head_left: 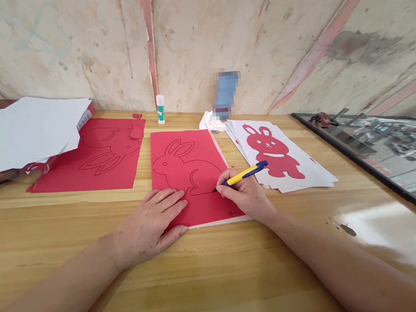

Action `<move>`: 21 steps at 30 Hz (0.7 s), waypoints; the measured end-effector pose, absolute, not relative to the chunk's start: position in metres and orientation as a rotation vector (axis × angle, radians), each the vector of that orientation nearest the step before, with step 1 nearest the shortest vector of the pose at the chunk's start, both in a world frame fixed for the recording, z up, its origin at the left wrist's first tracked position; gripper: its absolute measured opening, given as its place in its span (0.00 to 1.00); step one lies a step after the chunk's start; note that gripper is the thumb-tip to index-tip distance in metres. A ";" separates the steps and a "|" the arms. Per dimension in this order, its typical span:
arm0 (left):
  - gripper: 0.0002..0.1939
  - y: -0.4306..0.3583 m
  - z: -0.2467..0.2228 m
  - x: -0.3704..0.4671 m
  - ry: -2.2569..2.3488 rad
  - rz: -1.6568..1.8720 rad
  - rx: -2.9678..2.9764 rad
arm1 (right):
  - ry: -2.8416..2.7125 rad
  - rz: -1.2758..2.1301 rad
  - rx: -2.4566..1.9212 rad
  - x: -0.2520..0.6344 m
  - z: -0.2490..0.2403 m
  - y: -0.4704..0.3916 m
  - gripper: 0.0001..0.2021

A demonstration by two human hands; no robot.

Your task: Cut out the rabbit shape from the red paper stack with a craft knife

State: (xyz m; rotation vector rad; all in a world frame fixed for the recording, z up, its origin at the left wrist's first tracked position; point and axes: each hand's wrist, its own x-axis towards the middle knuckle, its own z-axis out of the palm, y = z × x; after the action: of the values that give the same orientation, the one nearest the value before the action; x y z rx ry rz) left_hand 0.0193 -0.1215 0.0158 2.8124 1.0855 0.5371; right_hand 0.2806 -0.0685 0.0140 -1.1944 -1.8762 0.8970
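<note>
A sheet of red paper (pixel 198 210) lies before me on the wooden table, with a rabbit outline drawn in dark line across it. My left hand (pixel 153 221) rests flat on its lower left corner, fingers stretched out. In my right hand (pixel 246 194) is a yellow and blue pen (pixel 246 173), gripped near its lower end. The pen's tip meets the paper at the right end of the rabbit's bottom line. White paper edges show beneath the red sheet at its right and lower sides.
To the left lies another red sheet (pixel 122 175) with a rabbit outline, partly under white papers (pixel 27 130). A glue stick (pixel 160 109) stands at the back near crumpled white tissue (pixel 210 122). White sheets (pixel 309 164) bearing a red rabbit cutout (pixel 271 148) lie right, beside a black-framed glass pane (pixel 385 150).
</note>
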 end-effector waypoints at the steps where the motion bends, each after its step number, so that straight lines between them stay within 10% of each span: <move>1: 0.23 -0.121 0.016 0.019 1.085 0.533 2.815 | -1.876 0.904 -1.192 0.280 0.014 -0.069 0.04; 21: 0.23 -0.122 0.017 0.019 1.085 0.500 2.839 | -1.887 0.928 -1.169 0.279 0.015 -0.069 0.03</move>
State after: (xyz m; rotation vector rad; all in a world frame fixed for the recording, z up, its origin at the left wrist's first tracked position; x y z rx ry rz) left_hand 0.0193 -0.1219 0.0167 2.8391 1.0846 0.4998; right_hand 0.2792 -0.0694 0.0155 -1.1690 -1.8871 0.9284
